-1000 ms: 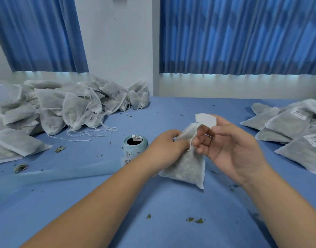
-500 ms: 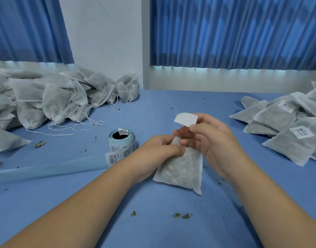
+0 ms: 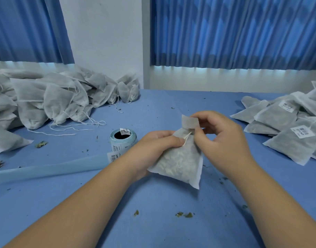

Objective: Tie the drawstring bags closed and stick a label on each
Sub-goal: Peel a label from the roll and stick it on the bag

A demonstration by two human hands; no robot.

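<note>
A white drawstring bag (image 3: 178, 162) filled with pale pieces stands tilted on the blue table, its neck gathered and its top flap sticking up. My left hand (image 3: 153, 149) grips the bag's left side just below the neck. My right hand (image 3: 220, 140) pinches the white drawstring at the neck, fingers closed on it. A roll of barcode labels (image 3: 123, 140) on pale blue backing sits just left of my left hand, its strip (image 3: 51, 169) trailing off to the left.
A heap of unlabelled bags (image 3: 57, 99) with loose strings fills the far left. A pile of labelled bags (image 3: 288, 126) lies at the right. Green crumbs (image 3: 186, 214) dot the blue table (image 3: 162, 212) near me. Blue curtains and a white wall stand behind.
My right hand turned from palm-up to fingers down over the neck and now pinches the drawstring. The bag's neck looks tighter. The camera shifted slightly.
</note>
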